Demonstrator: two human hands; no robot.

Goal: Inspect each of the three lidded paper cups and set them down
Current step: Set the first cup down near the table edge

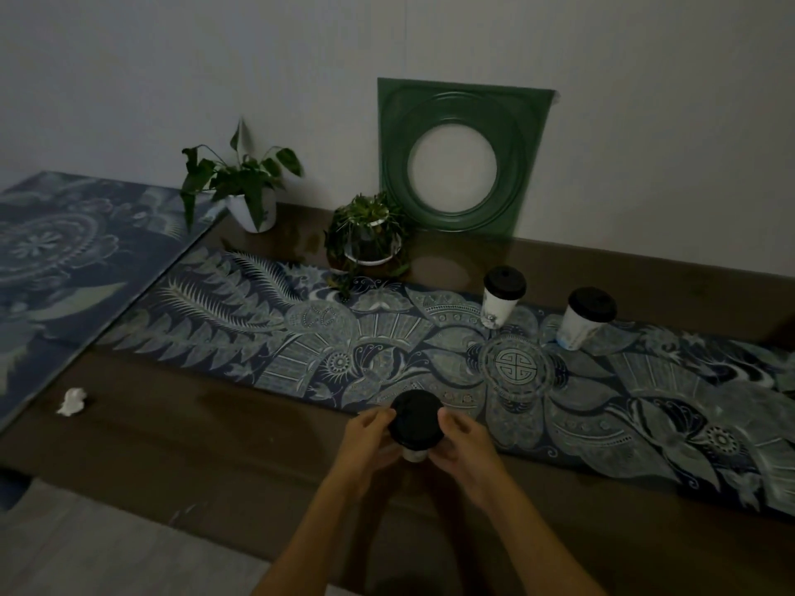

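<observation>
Holding one lidded paper cup (415,428) w/ both hands over the near edge of the patterned blue runner (327,337) on the dark bench (180,440). Left hand (371,440) wraps the cup's left side, fingers (378,417) curled against the black lid rim; right hand (461,445) mirrors it on the right side, fingers closed on the cup. Can't tell if the base touches the bench. Other two cups upright on the runner's far edge, well apart from the hands: one (502,296) centre-right, another (586,318) just right of it. Two potted plants (245,187) (370,236) & a green square frame (460,154) at the wall; crumpled tissue (72,402) far left
</observation>
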